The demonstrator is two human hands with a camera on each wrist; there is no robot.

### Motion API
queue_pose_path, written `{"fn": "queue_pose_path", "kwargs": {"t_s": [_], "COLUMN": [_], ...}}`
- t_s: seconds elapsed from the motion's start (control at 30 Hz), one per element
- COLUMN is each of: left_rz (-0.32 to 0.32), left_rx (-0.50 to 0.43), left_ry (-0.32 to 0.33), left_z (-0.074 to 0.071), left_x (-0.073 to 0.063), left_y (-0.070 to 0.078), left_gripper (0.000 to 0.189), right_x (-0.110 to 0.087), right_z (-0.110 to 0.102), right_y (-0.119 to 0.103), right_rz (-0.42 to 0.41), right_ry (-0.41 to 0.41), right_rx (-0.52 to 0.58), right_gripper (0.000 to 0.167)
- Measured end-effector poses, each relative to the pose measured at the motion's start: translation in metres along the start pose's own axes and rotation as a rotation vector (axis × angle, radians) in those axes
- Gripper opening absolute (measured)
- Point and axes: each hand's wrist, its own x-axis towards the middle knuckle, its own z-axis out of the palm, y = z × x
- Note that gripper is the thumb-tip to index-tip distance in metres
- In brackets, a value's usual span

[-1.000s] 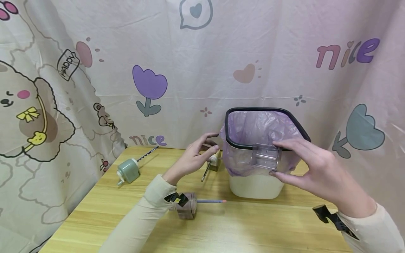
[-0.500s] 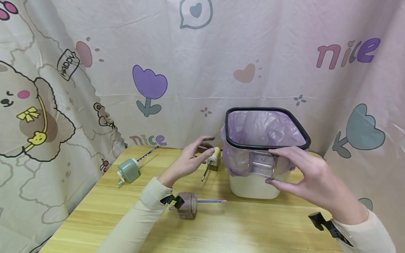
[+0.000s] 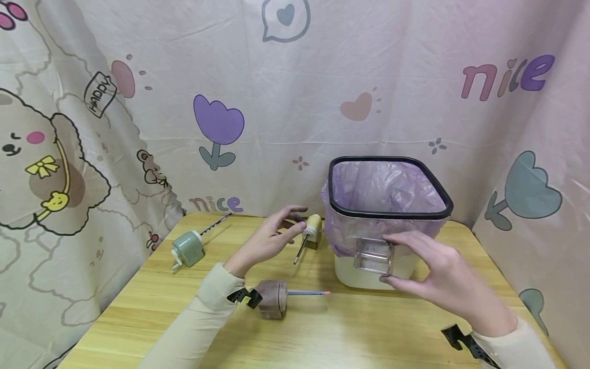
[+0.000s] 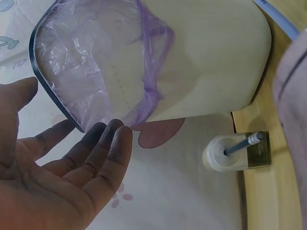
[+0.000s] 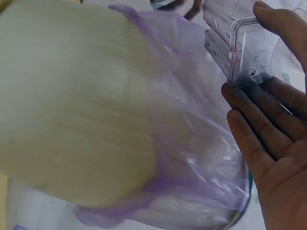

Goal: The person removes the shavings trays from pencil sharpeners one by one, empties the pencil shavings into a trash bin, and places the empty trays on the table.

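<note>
My right hand [image 3: 442, 269] pinches a clear plastic shavings box [image 3: 372, 256] between thumb and fingers, in front of the lower part of the waste bin [image 3: 348, 271]. In the right wrist view the box [image 5: 252, 52] looks see-through, smudged dark near the fingertips. With fingers loosely bent and nothing in them, my left hand [image 3: 267, 238] hovers left of the yellow crank sharpener [image 3: 313, 225], which has a dark pencil [image 3: 301, 249] in it. Below lies a brown sharpener [image 3: 272, 300] with a blue pencil [image 3: 308, 293] sticking out to the right.
A purple bag [image 3: 338, 233] lines the bin and hangs over its black rim [image 3: 392, 214]. At the left of the wooden table [image 3: 369, 333] stands a green sharpener [image 3: 188, 249] with a dotted pencil [image 3: 215, 224]. A printed curtain [image 3: 276, 102] hangs behind.
My right hand has brought the clear box down and slightly left, from the bin's rim to in front of its lower wall. My left hand has drifted slightly down and left.
</note>
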Motion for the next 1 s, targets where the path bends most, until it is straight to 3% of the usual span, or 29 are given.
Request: {"fn": "queue_pose_path", "kwargs": {"t_s": [0.37, 0.77, 1.0], "left_rz": [-0.027, -0.04, -0.059], "left_rx": [0.005, 0.033, 0.039], "left_ry": [-0.021, -0.028, -0.026], "left_z": [-0.002, -0.004, -0.006], "left_x": [-0.008, -0.014, -0.017], "left_y": [-0.007, -0.015, -0.022], "left_gripper": [0.044, 0.042, 0.042], "right_x": [-0.018, -0.031, -0.039], "right_z": [0.022, 0.038, 0.048], "right_y": [0.002, 0.003, 0.006], "right_rz": [0.045, 0.076, 0.118], "right_ry": [-0.079, -0.076, -0.105], "right_rx": [0.045, 0.075, 0.014], "right_gripper": [0.06, 0.071, 0.07]}}
